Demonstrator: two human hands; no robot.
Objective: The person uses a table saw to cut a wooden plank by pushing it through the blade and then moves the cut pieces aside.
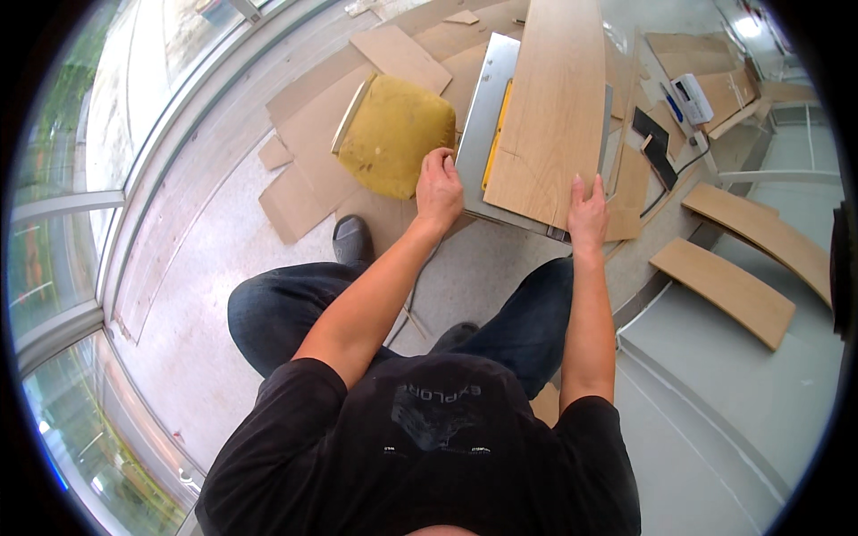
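A long light-brown wooden plank (554, 116) lies lengthwise on a grey metal work table (493, 76). A yellow strip (494, 143) shows along the plank's left side. My right hand (588, 214) grips the plank at its near right corner, the thumb on its top and the fingers along its right edge. My left hand (440, 192) is closed, with curled fingers, beside the table's near left edge. Whatever it may hold is hidden. Just beyond that hand stands a worn yellow padded seat (393, 134).
Flattened cardboard (313, 165) covers floor on the left, beside tall windows (67, 196). Right are a white box-shaped device (693, 98), a blue pen-like object (672, 103), dark flat pieces (657, 156) and a cable. Two cut boards (724, 290) (760, 228) rest on a grey surface.
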